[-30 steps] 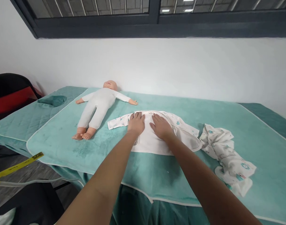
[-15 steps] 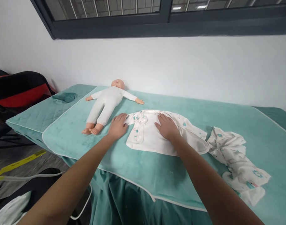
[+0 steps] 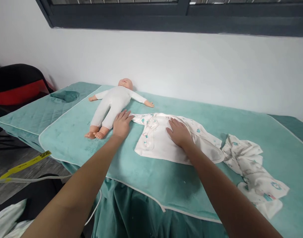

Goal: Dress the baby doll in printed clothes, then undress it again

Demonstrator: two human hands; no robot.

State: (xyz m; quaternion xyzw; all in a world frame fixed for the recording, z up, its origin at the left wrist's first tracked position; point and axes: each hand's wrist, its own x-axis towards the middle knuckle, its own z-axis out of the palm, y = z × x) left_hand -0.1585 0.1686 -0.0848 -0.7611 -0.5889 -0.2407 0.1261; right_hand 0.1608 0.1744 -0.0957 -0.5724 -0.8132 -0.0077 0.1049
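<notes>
A white baby shirt with a small teal and red print lies spread on the green bed cover, its inner side partly showing. My right hand rests flat near its neckline, fingers apart. At the end of the shirt's left-pointing sleeve, my left hand lies palm down with its fingers stretched out. Just beyond that hand, a baby doll in a white body suit lies on its back with arms spread. Crumpled printed baby clothing lies right of the shirt.
The bed cover has a pale-edged mat and hangs down in front. A green quilted pad with a hollow lies on the left. Black and red chairs stand beyond it. White wall and a dark window frame close the back.
My left hand has slid left and away from me along the sleeve, which now lies straighter. My right hand stays on the shirt. The view has tilted down slightly.
</notes>
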